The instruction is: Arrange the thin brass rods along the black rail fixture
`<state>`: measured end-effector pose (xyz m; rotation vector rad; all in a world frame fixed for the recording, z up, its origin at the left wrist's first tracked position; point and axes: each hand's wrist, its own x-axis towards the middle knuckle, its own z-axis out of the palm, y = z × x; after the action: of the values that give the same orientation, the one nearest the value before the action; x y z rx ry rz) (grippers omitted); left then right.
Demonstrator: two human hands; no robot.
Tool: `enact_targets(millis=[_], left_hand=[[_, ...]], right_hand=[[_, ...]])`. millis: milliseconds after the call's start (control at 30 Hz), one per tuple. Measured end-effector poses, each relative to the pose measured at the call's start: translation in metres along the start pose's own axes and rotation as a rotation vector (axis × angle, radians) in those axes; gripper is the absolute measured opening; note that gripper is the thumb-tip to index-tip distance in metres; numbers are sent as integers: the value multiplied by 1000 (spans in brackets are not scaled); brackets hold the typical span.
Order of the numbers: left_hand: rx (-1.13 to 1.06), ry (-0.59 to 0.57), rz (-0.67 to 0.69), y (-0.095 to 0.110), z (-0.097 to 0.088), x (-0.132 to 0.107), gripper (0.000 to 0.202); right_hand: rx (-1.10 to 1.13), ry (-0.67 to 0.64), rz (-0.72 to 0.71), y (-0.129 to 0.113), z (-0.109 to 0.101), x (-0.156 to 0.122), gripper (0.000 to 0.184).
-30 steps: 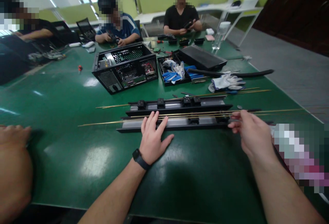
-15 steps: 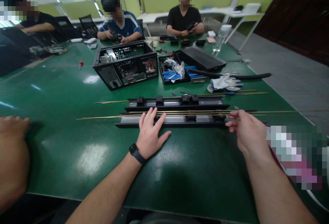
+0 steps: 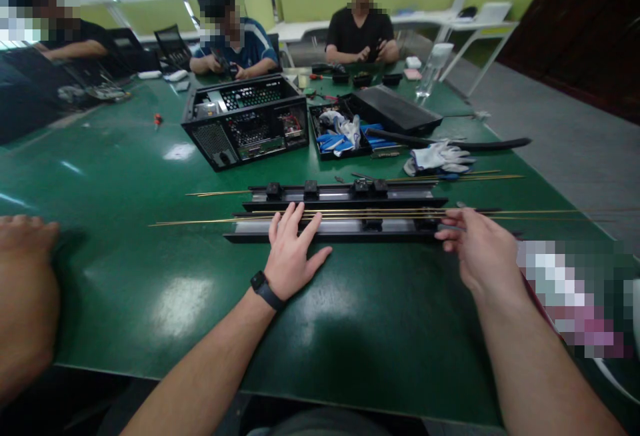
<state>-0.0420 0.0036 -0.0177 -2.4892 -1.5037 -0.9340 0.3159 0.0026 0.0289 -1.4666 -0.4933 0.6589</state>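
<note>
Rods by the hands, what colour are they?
Golden yellow rods, seen best in the head view.

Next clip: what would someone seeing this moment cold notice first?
First come two long black rails lying side by side across the green table, with thin brass rods laid along them. The left hand lies flat on the nearer rail, and the right hand is at its right end, by the rods. Behind sits an open computer case, with white work gloves off to the right.
</note>
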Motion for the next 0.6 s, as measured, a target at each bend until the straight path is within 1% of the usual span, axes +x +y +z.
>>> enact_targets(millis=[133, 333, 500, 600], left_hand=[[2, 11, 3, -1, 1, 0, 67], [-18, 6, 12, -2, 2, -1, 67], [-35, 11, 14, -2, 3, -1, 67], [-36, 12, 19, -2, 3, -1, 67]], right_hand=[[5, 7, -11, 1, 0, 1, 29], [5, 22, -10, 2, -1, 5, 24], [1, 95, -16, -1, -5, 12, 19], [14, 115, -17, -1, -5, 10, 24]])
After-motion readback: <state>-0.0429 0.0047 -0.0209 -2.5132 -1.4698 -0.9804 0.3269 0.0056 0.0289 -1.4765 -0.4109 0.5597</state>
